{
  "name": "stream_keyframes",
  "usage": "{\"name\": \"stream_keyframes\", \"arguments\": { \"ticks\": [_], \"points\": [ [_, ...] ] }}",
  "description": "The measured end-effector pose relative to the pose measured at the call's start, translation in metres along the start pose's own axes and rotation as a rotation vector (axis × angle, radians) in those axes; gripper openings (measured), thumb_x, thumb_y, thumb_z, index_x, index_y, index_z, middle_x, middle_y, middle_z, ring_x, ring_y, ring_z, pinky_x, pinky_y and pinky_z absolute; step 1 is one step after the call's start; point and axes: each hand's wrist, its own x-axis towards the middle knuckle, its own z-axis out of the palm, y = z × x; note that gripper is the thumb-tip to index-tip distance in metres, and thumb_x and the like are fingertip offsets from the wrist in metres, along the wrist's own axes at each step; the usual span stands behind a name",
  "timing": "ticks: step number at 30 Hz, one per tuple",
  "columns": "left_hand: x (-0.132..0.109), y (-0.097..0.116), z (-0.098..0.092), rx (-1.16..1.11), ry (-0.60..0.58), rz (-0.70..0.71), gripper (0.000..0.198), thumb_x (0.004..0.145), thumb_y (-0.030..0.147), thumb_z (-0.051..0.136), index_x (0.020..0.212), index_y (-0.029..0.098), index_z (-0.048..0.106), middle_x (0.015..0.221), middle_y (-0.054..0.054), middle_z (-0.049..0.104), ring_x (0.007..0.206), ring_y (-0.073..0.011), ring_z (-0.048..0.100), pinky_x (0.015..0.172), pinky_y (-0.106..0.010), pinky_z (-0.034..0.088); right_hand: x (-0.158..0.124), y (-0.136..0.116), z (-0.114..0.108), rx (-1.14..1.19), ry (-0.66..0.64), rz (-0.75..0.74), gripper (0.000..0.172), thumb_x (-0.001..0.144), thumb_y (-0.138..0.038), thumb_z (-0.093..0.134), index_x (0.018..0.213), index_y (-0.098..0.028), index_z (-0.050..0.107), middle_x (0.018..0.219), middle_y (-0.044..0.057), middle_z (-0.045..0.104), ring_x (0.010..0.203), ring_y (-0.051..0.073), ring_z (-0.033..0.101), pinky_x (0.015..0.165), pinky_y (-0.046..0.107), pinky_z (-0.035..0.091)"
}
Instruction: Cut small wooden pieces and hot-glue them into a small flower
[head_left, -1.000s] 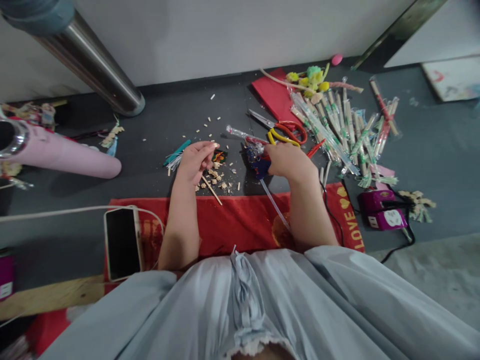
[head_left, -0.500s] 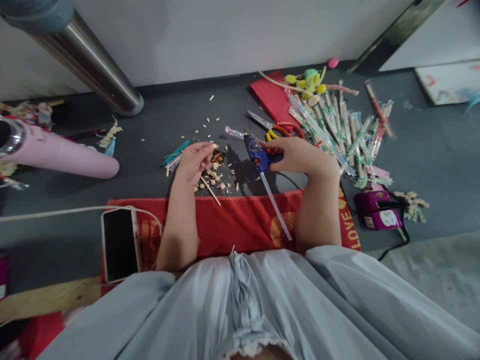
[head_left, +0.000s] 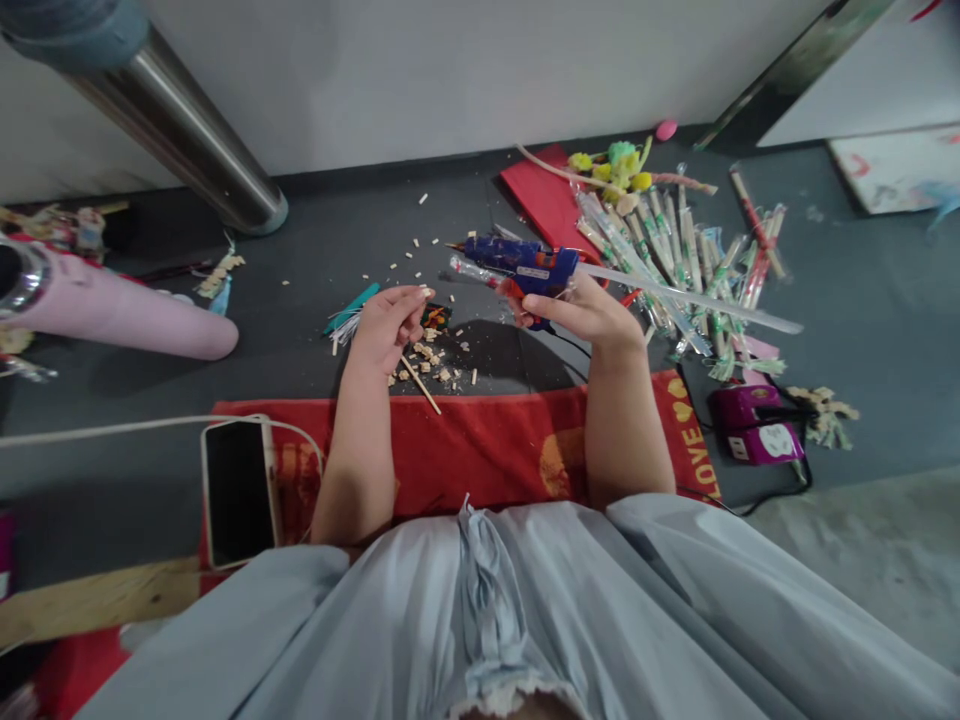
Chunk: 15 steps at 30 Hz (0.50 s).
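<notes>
My right hand grips a blue hot glue gun lifted off the dark floor, its nozzle pointing left and a long clear glue stick jutting out to the right. My left hand is curled in a pinch on a small pale piece I cannot name, held just left of the nozzle. Below it lie a thin wooden stick and several small wooden bits.
A heap of wrapped chopsticks, a red paper, pompoms and a purple power strip lie to the right. A phone rests on the red cloth. A pink roll and a metal pipe stand left.
My right hand has picked the glue gun up from the floor and turned it level, nozzle toward my left hand. The left hand has stayed in place.
</notes>
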Motion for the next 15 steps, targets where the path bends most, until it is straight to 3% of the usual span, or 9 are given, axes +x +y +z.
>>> {"name": "stream_keyframes", "arguments": {
  "ticks": [4,9,15],
  "points": [
    [0.0,0.001,-0.001,-0.031,-0.021,0.002,0.012,0.07,0.026,0.072,0.073,0.015,0.066,0.045,0.009,0.039,0.036,0.0011,0.025,0.036,-0.014,0.022,0.003,-0.005,0.009,-0.011,-0.008,0.047,0.051,0.078,-0.067,0.055,0.098,-0.021,0.063,0.068,0.0,0.058,0.057,0.012,0.054,0.058,0.027,0.05],
    [-0.001,0.003,-0.001,-0.073,-0.014,-0.006,0.015,0.067,0.027,0.074,0.074,0.016,0.067,0.044,0.009,0.038,0.035,0.0007,0.024,0.036,-0.015,0.022,0.004,-0.01,0.013,-0.168,-0.026,0.218,0.065,0.077,-0.077,0.04,0.103,-0.023,0.064,0.077,0.003,0.063,0.066,0.017,0.062,0.064,0.032,0.053],
    [-0.002,0.003,0.0,-0.069,-0.008,-0.003,0.018,0.066,0.031,0.076,0.073,0.017,0.067,0.044,0.009,0.038,0.036,0.0004,0.024,0.037,-0.017,0.023,0.006,-0.006,0.015,-0.098,-0.027,0.258,0.06,0.075,-0.077,0.043,0.09,-0.023,0.064,0.071,0.003,0.064,0.059,0.017,0.061,0.06,0.032,0.053]
  ]
}}
